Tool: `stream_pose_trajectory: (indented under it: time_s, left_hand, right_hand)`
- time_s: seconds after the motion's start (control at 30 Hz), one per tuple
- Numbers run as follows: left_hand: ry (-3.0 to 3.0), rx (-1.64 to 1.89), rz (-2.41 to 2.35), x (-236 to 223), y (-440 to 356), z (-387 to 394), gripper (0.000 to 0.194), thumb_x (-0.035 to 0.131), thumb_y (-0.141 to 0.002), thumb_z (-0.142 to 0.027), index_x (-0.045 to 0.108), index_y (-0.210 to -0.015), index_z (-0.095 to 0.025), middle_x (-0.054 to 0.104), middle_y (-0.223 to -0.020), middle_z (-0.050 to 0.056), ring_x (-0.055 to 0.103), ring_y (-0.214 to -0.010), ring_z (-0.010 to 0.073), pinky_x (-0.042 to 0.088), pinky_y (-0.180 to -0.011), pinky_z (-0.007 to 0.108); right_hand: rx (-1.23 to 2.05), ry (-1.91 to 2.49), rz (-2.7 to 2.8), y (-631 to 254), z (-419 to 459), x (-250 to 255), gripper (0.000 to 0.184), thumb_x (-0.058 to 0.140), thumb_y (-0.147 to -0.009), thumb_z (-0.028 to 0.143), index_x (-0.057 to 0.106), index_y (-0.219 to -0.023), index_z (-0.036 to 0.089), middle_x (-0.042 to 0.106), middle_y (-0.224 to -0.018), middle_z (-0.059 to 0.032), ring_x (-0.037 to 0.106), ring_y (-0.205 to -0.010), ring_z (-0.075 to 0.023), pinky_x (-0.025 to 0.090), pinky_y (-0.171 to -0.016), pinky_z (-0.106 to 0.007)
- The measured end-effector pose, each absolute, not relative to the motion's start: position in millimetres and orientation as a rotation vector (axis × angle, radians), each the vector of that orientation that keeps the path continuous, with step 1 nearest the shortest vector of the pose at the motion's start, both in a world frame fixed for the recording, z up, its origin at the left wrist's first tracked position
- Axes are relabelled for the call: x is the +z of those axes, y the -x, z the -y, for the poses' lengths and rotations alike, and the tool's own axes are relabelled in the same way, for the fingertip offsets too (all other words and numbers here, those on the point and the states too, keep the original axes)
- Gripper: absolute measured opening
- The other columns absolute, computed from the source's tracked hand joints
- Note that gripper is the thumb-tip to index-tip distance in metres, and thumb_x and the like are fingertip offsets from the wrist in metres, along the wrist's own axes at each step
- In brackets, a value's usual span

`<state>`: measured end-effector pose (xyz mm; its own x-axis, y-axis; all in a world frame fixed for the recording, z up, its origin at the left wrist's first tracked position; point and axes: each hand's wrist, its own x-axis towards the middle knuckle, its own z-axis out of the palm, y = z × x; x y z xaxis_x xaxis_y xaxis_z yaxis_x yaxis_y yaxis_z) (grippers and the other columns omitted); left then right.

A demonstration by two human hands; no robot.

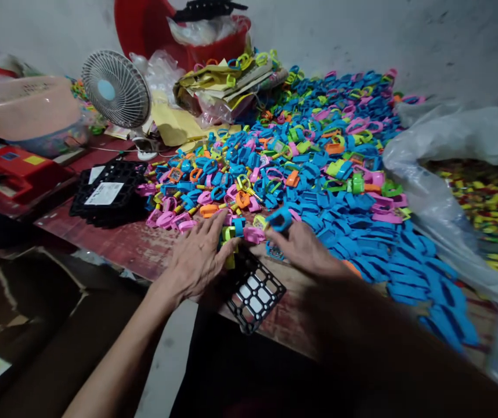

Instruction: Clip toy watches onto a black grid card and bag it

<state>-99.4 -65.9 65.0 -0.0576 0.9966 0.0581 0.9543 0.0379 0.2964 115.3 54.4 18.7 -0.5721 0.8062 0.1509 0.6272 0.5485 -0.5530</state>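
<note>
On the bench [144, 251], the right hand [303, 248] pinches one blurred blue piece [280, 220], long axis roughly crosswise. The left hand [199, 254], grip unclear, overlaps one black grid tray [255, 294] slanting near-right. Surrounding plastic pieces [314, 174] are uncountable.

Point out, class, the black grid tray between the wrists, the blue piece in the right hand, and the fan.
Black grid tray [267, 309]: head view, on its lower-right rim.
Blue piece [284, 214]: head view, on its upper edge.
Fan [106, 89]: head view, on its pale blue hub.
</note>
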Motion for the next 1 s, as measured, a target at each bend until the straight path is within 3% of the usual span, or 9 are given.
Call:
stream_pose_trajectory:
  time_s: [0.07,0.13,0.33,0.6,0.77,0.87,1.0]
  left_hand:
    - [-2.078,0.393,-2.184,70,102,64,0.062,0.024,-0.100,-0.056,0.029,-0.153,-0.022,0.036,-0.158,0.010,0.028,-0.147,0.0316,0.029,-0.116,0.054]
    - [-2.105,0.385,-2.228,72,103,62,0.063,0.023,-0.101,-0.055,0.030,-0.152,-0.020,0.032,-0.160,0.010,0.021,-0.150,0.0324,0.025,-0.118,0.057]
    - [-2.150,0.308,-2.087,55,94,61,0.059,0.024,-0.102,-0.046,0.020,-0.155,-0.020,0.033,-0.159,0.012,0.036,-0.144,0.0298,0.036,-0.114,0.050]
    - [-2.178,0.425,-2.049,47,96,68,0.057,0.023,-0.103,-0.043,0.018,-0.155,-0.022,0.035,-0.158,0.012,0.032,-0.146,0.0272,0.030,-0.118,0.049]
    - [-2.134,0.455,-2.039,47,93,69,0.057,0.020,-0.103,-0.048,0.021,-0.154,-0.022,0.035,-0.159,0.011,0.031,-0.147,0.0275,0.027,-0.119,0.050]
    - [-2.089,0.467,-2.040,53,94,66,0.067,0.027,-0.099,-0.060,0.025,-0.153,-0.020,0.036,-0.157,0.013,0.034,-0.145,0.0316,0.031,-0.117,0.052]
    - [-2.125,0.556,-2.057,65,100,54,0.097,0.050,-0.081,-0.076,0.022,-0.153,-0.017,0.036,-0.156,0.019,0.037,-0.142,0.0381,0.035,-0.113,0.056]
  right_hand:
    - [1.084,1.149,2.189,-105,-20,-5,0.029,0.053,-0.095,0.037,0.066,-0.078,0.018,0.071,-0.073,-0.0045,0.066,-0.066,-0.0176,0.050,-0.064,-0.027]
    - [1.230,1.175,1.977,-94,0,-25,0.026,0.055,-0.092,0.037,0.066,-0.077,0.019,0.073,-0.076,-0.0048,0.068,-0.070,-0.0189,0.053,-0.068,-0.029]
    - [0.927,1.108,1.958,-79,7,-39,0.019,0.055,-0.088,0.033,0.067,-0.080,0.021,0.073,-0.080,-0.0040,0.066,-0.078,-0.0196,0.050,-0.081,-0.031]
    - [0.655,0.958,2.168,-75,11,-47,0.020,0.046,-0.089,0.019,0.064,-0.080,0.019,0.070,-0.077,-0.0080,0.066,-0.074,-0.0201,0.051,-0.075,-0.029]
    - [0.629,0.933,2.263,-66,12,-47,0.029,0.046,-0.079,0.006,0.066,-0.096,0.019,0.071,-0.093,-0.0100,0.066,-0.089,-0.0227,0.053,-0.083,-0.031]
    - [0.613,0.923,2.247,-64,13,-50,0.027,0.045,-0.085,0.009,0.067,-0.095,0.019,0.071,-0.097,-0.0102,0.066,-0.093,-0.0228,0.053,-0.087,-0.033]
    - [0.588,0.901,2.188,-61,14,-56,0.023,0.044,-0.093,0.019,0.067,-0.099,0.020,0.071,-0.094,-0.0096,0.068,-0.089,-0.0229,0.056,-0.085,-0.035]
